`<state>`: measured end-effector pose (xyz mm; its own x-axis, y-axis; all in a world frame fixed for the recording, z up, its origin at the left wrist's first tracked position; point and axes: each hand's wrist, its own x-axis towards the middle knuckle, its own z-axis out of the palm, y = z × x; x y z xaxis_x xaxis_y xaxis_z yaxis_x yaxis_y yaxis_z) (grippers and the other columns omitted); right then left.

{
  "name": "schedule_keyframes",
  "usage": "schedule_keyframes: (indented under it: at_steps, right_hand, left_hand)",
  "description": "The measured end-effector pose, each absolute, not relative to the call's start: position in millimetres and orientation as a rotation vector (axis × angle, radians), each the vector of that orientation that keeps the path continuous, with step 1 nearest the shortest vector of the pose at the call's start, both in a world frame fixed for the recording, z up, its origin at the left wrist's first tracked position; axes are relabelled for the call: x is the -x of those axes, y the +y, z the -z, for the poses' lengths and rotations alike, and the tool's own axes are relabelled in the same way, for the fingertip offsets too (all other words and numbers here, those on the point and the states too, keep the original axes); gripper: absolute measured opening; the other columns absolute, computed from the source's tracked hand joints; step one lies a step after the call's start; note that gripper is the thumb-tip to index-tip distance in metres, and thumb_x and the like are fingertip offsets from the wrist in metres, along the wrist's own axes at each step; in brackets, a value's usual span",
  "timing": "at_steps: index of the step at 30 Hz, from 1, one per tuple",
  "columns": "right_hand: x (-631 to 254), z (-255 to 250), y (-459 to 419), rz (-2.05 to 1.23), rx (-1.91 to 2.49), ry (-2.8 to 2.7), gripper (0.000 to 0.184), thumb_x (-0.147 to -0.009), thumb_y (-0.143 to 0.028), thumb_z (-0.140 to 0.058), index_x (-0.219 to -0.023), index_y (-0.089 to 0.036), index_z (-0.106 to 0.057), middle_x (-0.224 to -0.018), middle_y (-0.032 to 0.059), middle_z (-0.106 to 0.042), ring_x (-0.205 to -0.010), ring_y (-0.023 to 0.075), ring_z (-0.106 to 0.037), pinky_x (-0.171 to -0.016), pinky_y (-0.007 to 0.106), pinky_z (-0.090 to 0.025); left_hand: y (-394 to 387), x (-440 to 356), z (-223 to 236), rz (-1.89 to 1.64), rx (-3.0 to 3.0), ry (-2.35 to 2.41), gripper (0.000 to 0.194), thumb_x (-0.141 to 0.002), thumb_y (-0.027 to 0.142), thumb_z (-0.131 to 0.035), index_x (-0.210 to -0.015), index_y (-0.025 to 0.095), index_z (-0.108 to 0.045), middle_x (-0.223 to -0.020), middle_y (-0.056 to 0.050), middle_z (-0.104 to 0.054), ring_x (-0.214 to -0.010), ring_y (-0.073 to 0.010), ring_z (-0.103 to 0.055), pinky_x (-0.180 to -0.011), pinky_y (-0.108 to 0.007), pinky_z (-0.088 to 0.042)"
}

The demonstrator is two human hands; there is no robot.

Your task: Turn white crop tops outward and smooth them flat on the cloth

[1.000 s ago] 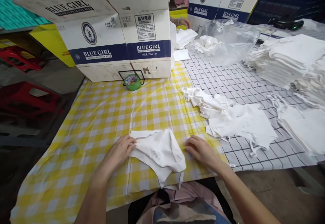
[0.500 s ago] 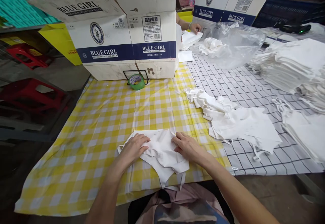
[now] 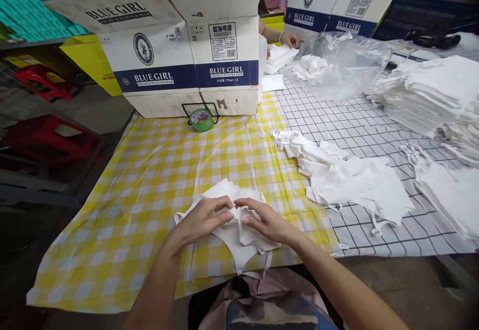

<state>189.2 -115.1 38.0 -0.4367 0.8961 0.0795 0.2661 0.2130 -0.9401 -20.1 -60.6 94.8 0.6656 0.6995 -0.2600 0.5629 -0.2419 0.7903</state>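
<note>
A small white cloth piece (image 3: pixel 245 240) lies on the yellow checked tablecloth (image 3: pixel 149 185) near the front edge. My left hand (image 3: pixel 204 218) and my right hand (image 3: pixel 262 220) sit on top of it, fingertips meeting at its middle. Both pinch the fabric and bunch it upward into a fold. A thin strap of the cloth hangs over the table edge toward my lap.
A loose heap of white cloth pieces (image 3: pixel 348 178) lies to the right on the grid-patterned cover. Folded stacks (image 3: pixel 430 90) stand at far right. A Blue Girl carton (image 3: pixel 179 46), green tape roll (image 3: pixel 201 119) and clear plastic bag (image 3: pixel 340 66) are behind. Another person's hand (image 3: pixel 289 38) touches a stack.
My hands moved from the cloth's outer edges to its middle and gathered the fabric between their fingertips. The other person's hand shifted slightly at the far stack.
</note>
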Motion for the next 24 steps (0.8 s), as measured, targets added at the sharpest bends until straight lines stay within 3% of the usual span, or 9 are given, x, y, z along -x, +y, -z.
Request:
schedule_keyframes:
  at_steps: [5, 12, 18, 24]
  right_hand:
    - [-196, -50, -109, -1.535, 0.99, -1.617, 0.023, -0.085, -0.04, -0.053, -0.09, -0.019, -0.062, -0.088, 0.0011, -0.063, -0.081, 0.0167, -0.058, -0.072, 0.027, -0.046]
    - [-253, -44, -113, -1.66, 1.092, -1.197, 0.023, -0.076, -0.04, -0.064, -0.077, -0.017, -0.059, -0.071, -0.0001, -0.058, -0.062, 0.0116, -0.052, -0.052, 0.021, -0.036]
    - [-279, -20, -109, -1.572, 1.081, -0.941, 0.02, -0.074, -0.036, -0.068, -0.074, -0.018, -0.058, -0.065, -0.0027, -0.052, -0.058, 0.009, -0.045, -0.052, 0.021, -0.032]
    - [-285, -2, -103, -1.497, 1.136, -0.881, 0.022, -0.071, -0.038, -0.069, -0.072, -0.019, -0.058, -0.066, -0.0022, -0.052, -0.059, 0.0111, -0.045, -0.054, 0.023, -0.033]
  left_hand:
    - [-54, 16, -103, -0.372, -1.736, 1.003, 0.02, -0.076, 0.04, -0.058, -0.075, 0.02, -0.059, -0.07, 0.001, -0.054, -0.065, -0.0141, -0.05, -0.057, -0.024, -0.039]
    - [-31, 35, -95, -0.395, -1.634, 1.059, 0.02, -0.07, 0.038, -0.065, -0.07, 0.019, -0.061, -0.068, 0.001, -0.055, -0.062, -0.0125, -0.048, -0.055, -0.023, -0.036]
    - [-3, 43, -90, -0.265, -1.686, 1.082, 0.023, -0.072, 0.04, -0.064, -0.077, 0.017, -0.062, -0.058, 0.005, -0.045, -0.053, -0.0073, -0.038, -0.049, -0.02, -0.027]
    - [18, 43, -71, -0.369, -1.509, 1.082, 0.032, -0.072, 0.045, -0.064, -0.09, 0.019, -0.055, -0.06, 0.004, -0.05, -0.049, -0.008, -0.044, -0.047, -0.019, -0.03]
